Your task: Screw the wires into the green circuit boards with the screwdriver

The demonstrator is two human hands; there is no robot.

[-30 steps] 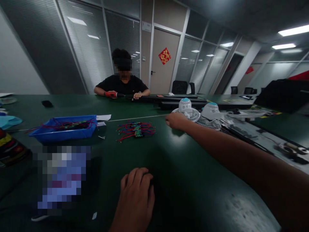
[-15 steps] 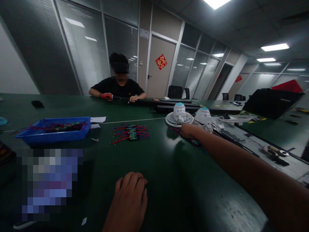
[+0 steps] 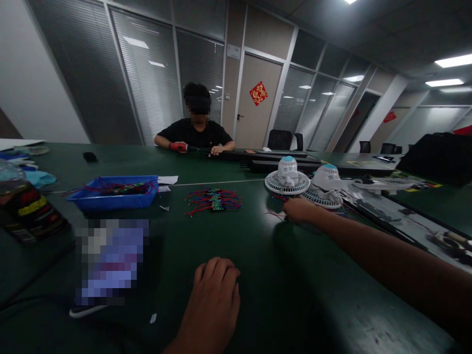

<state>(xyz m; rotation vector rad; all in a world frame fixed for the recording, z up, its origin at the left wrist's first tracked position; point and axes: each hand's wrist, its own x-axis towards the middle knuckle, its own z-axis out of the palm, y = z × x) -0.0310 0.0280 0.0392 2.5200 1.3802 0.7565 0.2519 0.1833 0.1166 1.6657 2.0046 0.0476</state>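
My left hand (image 3: 216,302) rests palm down on the dark green table (image 3: 280,275) near its front edge, fingers slightly bent and together, with nothing visible in it. My right arm stretches out to the right. My right hand (image 3: 299,209) lies closed on the table just in front of two small white fans (image 3: 287,178) (image 3: 326,183). Thin red wires (image 3: 273,214) trail out from under it to the left. A loose pile of red wires with small green boards (image 3: 214,199) lies in the middle of the table, apart from both hands.
A blue tray of red wires (image 3: 116,192) stands at the left, with a blurred flat object (image 3: 108,260) in front of it. A bottle (image 3: 22,204) lies far left. Another person (image 3: 197,132) sits across the table. Fan parts and a white strip (image 3: 383,189) fill the right side.
My right hand has drawn back from beside the fans towards me, and red wires now trail from it. My left hand has stayed put. The camera has turned a little.
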